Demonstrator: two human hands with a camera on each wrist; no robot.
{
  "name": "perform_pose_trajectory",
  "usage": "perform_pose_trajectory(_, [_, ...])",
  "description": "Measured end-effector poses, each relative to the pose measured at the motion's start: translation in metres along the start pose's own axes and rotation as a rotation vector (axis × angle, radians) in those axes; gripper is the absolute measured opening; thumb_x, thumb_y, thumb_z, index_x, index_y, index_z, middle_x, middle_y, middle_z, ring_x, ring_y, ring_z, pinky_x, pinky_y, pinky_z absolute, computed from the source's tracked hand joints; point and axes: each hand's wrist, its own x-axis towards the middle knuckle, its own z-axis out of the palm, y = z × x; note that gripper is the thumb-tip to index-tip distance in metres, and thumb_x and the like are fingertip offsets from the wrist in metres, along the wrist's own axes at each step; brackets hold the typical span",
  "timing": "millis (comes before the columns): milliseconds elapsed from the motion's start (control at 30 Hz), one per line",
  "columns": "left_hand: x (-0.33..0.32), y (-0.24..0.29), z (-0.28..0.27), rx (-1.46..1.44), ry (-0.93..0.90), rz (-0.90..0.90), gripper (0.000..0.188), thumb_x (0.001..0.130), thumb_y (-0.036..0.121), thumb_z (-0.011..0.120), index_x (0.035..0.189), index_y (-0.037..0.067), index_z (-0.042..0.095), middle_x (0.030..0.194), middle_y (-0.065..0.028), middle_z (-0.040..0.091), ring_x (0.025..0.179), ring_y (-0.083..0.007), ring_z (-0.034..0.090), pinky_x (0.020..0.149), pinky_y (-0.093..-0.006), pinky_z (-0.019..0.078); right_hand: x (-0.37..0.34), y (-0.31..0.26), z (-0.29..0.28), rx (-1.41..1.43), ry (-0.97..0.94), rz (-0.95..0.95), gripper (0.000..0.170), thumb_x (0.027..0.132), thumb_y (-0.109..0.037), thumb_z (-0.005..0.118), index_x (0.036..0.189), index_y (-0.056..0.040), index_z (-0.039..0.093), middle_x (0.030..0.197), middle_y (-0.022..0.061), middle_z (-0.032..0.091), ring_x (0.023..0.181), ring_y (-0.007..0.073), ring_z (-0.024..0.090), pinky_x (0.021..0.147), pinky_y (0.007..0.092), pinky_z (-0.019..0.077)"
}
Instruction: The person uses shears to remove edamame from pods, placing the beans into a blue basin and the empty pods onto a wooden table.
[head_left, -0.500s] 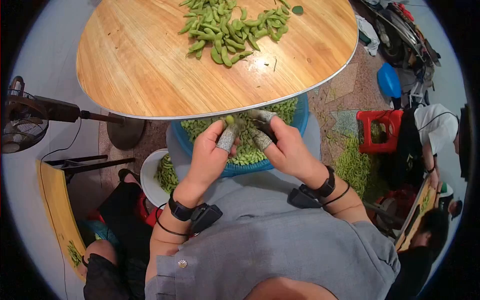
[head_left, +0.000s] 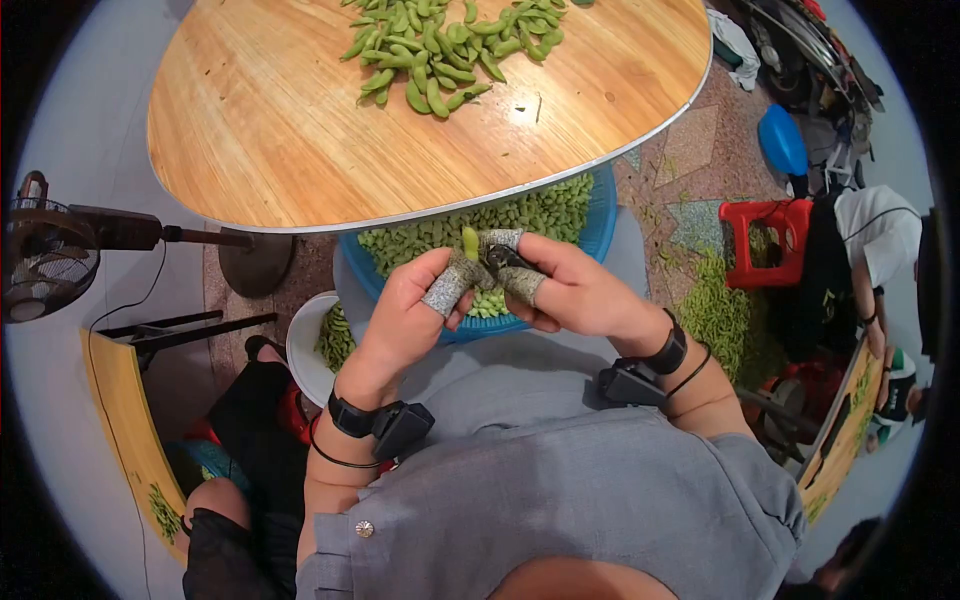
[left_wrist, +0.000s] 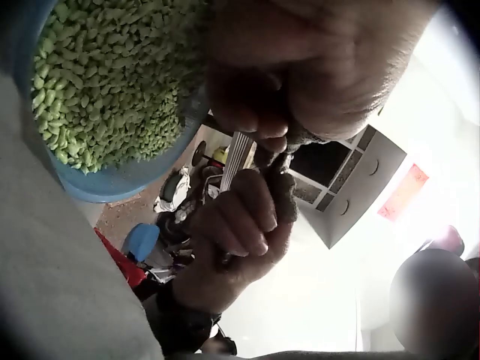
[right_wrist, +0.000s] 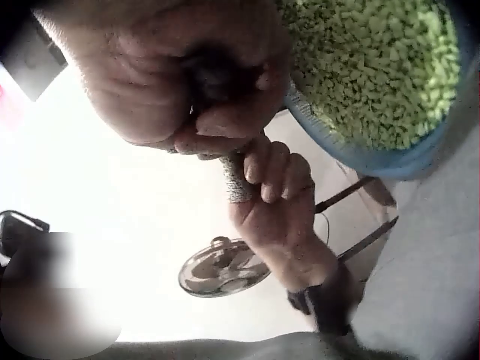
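In the head view, my left hand (head_left: 400, 310) pinches a green pod (head_left: 470, 243) between thumb and forefinger, its tip pointing up. My right hand (head_left: 592, 292) meets it at the fingertips, fingers curled round a small dark object (head_left: 494, 258) that I cannot identify. Grey speckled sleeves cover thumbs and forefingers. Below both hands is a blue basin (head_left: 603, 212) of shelled green beans (head_left: 545, 212). The left wrist view shows my right hand (left_wrist: 236, 225) curled opposite the left; the right wrist view shows my left hand (right_wrist: 281, 214) with bent fingers.
A round wooden table (head_left: 300, 170) bears a pile of pods (head_left: 430, 50). At left are a fan (head_left: 52, 258) and a white bucket (head_left: 300, 345). A red stool (head_left: 735, 240) stands at right, near pods on the floor (head_left: 712, 320) and another person's white-sleeved arm (head_left: 885, 235).
My hands have drawn together, the right fingertips now against the left ones. The pod stands more upright and shows more of its length. The table appears slightly higher and further left in view.
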Motion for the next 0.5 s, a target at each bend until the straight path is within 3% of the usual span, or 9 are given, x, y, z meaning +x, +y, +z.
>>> perform_pose_trajectory(100, [-0.001, 0.003, -0.002, -0.036, -0.014, -0.047, 0.009, 0.087, 0.006, 0.047, 0.082, 0.004, 0.054, 0.065, -0.0005, 0.053, 0.057, -0.0074, 0.048, 0.051, -0.0224, 0.0384, -0.001, -0.004, -0.001, 0.232, -0.097, 0.041, 0.030, 0.092, -0.010, 0.038, 0.121, -0.0058, 0.047, 0.069, -0.0020, 0.048, 0.052, 0.0049, 0.042, 0.045, 0.0201, 0.0350])
perform_pose_trajectory(167, [0.000, -0.005, -0.006, 0.439, 0.030, 0.193, 0.006, 0.087, 0.007, 0.049, 0.086, 0.003, 0.053, 0.063, -0.0044, 0.051, 0.056, -0.0125, 0.050, 0.052, -0.0265, 0.0406, 0.001, 0.000, 0.003, 0.023, -0.032, -0.040, 0.034, 0.091, -0.008, 0.039, 0.124, -0.0070, 0.046, 0.070, -0.0020, 0.048, 0.052, 0.0046, 0.041, 0.045, 0.0202, 0.0346])
perform_pose_trajectory(200, [0.001, -0.007, -0.005, 0.436, 0.031, 0.195, 0.006, 0.087, 0.007, 0.049, 0.086, 0.003, 0.053, 0.063, -0.0044, 0.051, 0.056, -0.0125, 0.050, 0.052, -0.0265, 0.0406, 0.005, 0.007, 0.003, 0.020, -0.033, -0.038, 0.034, 0.091, -0.008, 0.039, 0.124, -0.0070, 0.046, 0.070, -0.0020, 0.048, 0.052, 0.0046, 0.041, 0.045, 0.0202, 0.0346])
perform_pose_trajectory(267, [0.005, -0.013, 0.000, 1.025, 0.238, 0.715, 0.008, 0.087, 0.010, 0.052, 0.086, 0.002, 0.053, 0.063, -0.0087, 0.052, 0.058, -0.0171, 0.054, 0.053, -0.0303, 0.0420, 0.015, 0.026, 0.003, -0.330, 0.075, -0.394, 0.038, 0.094, -0.009, 0.038, 0.132, -0.0115, 0.042, 0.070, -0.0041, 0.046, 0.049, 0.0029, 0.035, 0.043, 0.0179, 0.0277])
perform_pose_trajectory(300, [0.005, -0.015, -0.003, 1.024, 0.239, 0.712, 0.008, 0.087, 0.010, 0.052, 0.086, 0.002, 0.053, 0.063, -0.0087, 0.052, 0.058, -0.0171, 0.054, 0.053, -0.0303, 0.0420, 0.015, 0.023, 0.005, -0.329, 0.074, -0.391, 0.038, 0.094, -0.009, 0.038, 0.132, -0.0115, 0.042, 0.070, -0.0041, 0.046, 0.049, 0.0029, 0.035, 0.043, 0.0179, 0.0277])
perform_pose_trajectory(367, [0.005, -0.020, -0.010, 0.974, 0.175, 0.695, 0.012, 0.087, 0.013, 0.056, 0.086, 0.002, 0.054, 0.063, -0.0066, 0.054, 0.057, -0.0141, 0.055, 0.052, -0.0294, 0.0427, 0.013, 0.015, 0.007, 0.023, 0.006, -0.024, 0.041, 0.090, -0.006, 0.038, 0.130, -0.0101, 0.043, 0.067, -0.0038, 0.043, 0.051, 0.0036, 0.037, 0.044, 0.0198, 0.0303])
perform_pose_trajectory(400, [0.001, -0.020, -0.014, 0.973, 0.176, 0.692, 0.012, 0.087, 0.013, 0.056, 0.086, 0.002, 0.054, 0.063, -0.0066, 0.054, 0.057, -0.0141, 0.055, 0.052, -0.0294, 0.0427, 0.011, 0.015, 0.005, 0.025, 0.005, -0.021, 0.041, 0.090, -0.006, 0.038, 0.130, -0.0101, 0.043, 0.067, -0.0038, 0.043, 0.051, 0.0036, 0.037, 0.044, 0.0198, 0.0303])
perform_pose_trajectory(467, [-0.008, -0.021, -0.023, -0.216, -0.144, -0.134, 0.014, 0.086, 0.015, 0.060, 0.088, 0.001, 0.056, 0.064, -0.0033, 0.056, 0.057, -0.0112, 0.055, 0.051, -0.0282, 0.0439, 0.006, 0.015, -0.002, 0.577, -0.244, 0.173, 0.040, 0.091, -0.008, 0.037, 0.131, -0.0130, 0.043, 0.065, -0.0052, 0.037, 0.050, 0.0031, 0.032, 0.044, 0.0190, 0.0273])
perform_pose_trajectory(500, [-0.007, -0.021, -0.022, -0.216, -0.143, -0.137, 0.014, 0.086, 0.015, 0.060, 0.088, 0.001, 0.056, 0.064, -0.0033, 0.056, 0.057, -0.0112, 0.055, 0.051, -0.0282, 0.0439, 0.007, 0.014, -0.001, 0.580, -0.244, 0.175, 0.040, 0.091, -0.008, 0.037, 0.131, -0.0130, 0.043, 0.065, -0.0052, 0.037, 0.050, 0.0031, 0.032, 0.044, 0.0190, 0.0273])
